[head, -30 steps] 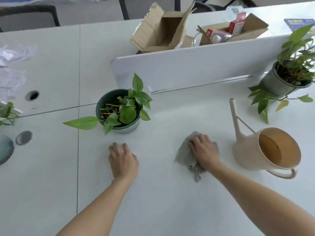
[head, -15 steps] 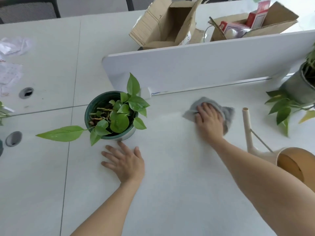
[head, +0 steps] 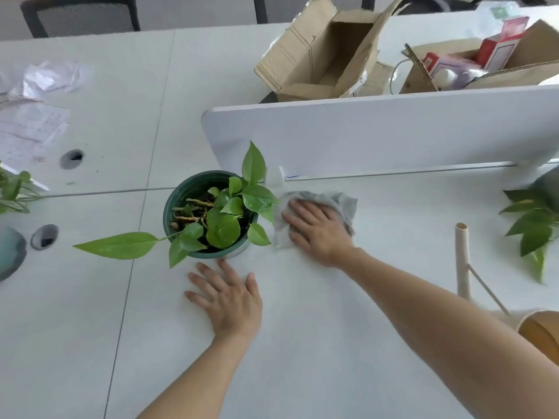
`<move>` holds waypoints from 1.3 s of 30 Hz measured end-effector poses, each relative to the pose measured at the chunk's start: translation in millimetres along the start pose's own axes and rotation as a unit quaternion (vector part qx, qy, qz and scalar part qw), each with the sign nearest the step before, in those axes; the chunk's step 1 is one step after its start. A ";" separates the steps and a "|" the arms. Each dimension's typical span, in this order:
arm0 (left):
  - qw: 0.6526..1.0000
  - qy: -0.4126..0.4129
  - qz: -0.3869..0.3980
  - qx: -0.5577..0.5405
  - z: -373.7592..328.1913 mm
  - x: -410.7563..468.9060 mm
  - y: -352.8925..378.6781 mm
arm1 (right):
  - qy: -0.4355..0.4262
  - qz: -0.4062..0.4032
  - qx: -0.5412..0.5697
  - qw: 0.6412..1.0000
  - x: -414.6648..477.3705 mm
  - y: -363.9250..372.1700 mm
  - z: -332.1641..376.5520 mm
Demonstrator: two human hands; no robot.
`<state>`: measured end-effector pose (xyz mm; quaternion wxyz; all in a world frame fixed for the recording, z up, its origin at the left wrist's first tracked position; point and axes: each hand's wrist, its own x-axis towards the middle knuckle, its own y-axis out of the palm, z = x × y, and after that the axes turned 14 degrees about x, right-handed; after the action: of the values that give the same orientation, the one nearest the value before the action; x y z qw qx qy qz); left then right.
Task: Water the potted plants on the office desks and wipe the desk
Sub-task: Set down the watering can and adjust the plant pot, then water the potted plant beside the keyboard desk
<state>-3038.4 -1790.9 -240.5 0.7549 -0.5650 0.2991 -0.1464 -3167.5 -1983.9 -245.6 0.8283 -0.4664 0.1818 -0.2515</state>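
Observation:
My right hand (head: 317, 229) presses flat on a grey cloth (head: 343, 204) on the white desk (head: 302, 328), just right of a dark green potted plant (head: 211, 216) and close to the white divider panel (head: 378, 131). My left hand (head: 227, 300) lies flat on the desk with fingers spread, directly in front of that pot, holding nothing. A beige watering can (head: 464, 267) stands at the right, its body partly hidden behind my right forearm. A second potted plant (head: 535, 219) shows its leaves at the right edge.
Two open cardboard boxes (head: 326, 52) with items sit behind the divider. Papers (head: 33, 116) lie at the far left, near two round cable holes (head: 72, 158). Another plant (head: 15, 192) and a teal object (head: 9, 252) sit at the left edge. Chairs stand beyond the desks.
My right hand slid the cloth from the near desk toward the divider, then left up against the green pot. My left hand stayed flat in front of the pot.

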 end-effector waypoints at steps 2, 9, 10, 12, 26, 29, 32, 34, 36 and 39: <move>1.000 0.001 -0.005 0.016 -0.8 -0.3 1.7 | 0.144 -0.049 0.006 0.988 9.0 -24.4 -33.8; 0.999 0.015 -0.005 0.041 0.7 4.5 1.0 | 0.222 -0.065 0.023 0.973 -5.0 21.8 24.9; 0.999 0.024 0.002 0.044 2.8 4.0 -1.4 | 0.183 -0.039 0.020 0.982 -24.9 30.3 38.3; 0.997 0.050 0.014 0.052 11.9 3.7 -4.1 | 0.126 -0.012 0.027 0.992 -70.9 43.6 57.6; 0.957 0.265 0.120 -0.001 57.0 -157.5 -10.3 | 0.235 0.064 0.028 0.969 -327.1 24.9 80.0; 0.933 0.322 0.162 -0.019 41.0 -190.5 -23.5 | 0.303 0.075 0.084 0.946 -347.6 -6.2 86.6; 0.917 0.352 0.179 -0.063 25.2 -209.6 -39.9 | 0.326 0.015 0.112 0.938 -365.3 -32.8 92.4; 0.910 0.367 0.169 -0.091 12.6 -219.1 -53.6 | 0.339 -0.033 0.115 0.933 -381.7 -51.9 92.7; 0.910 0.367 0.156 -0.116 -0.7 -226.8 -65.2 | 0.352 -0.094 0.106 0.925 -396.6 -70.0 89.7; 0.908 0.354 0.163 -0.156 -22.8 -237.2 -80.5 | 0.367 -0.237 0.133 0.890 -413.5 -96.9 81.8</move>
<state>-3227.7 -1701.4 -101.0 0.5150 -0.5304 0.6534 -0.1632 -3481.5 -1728.2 -93.6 0.6727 -0.2557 0.3211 -0.6156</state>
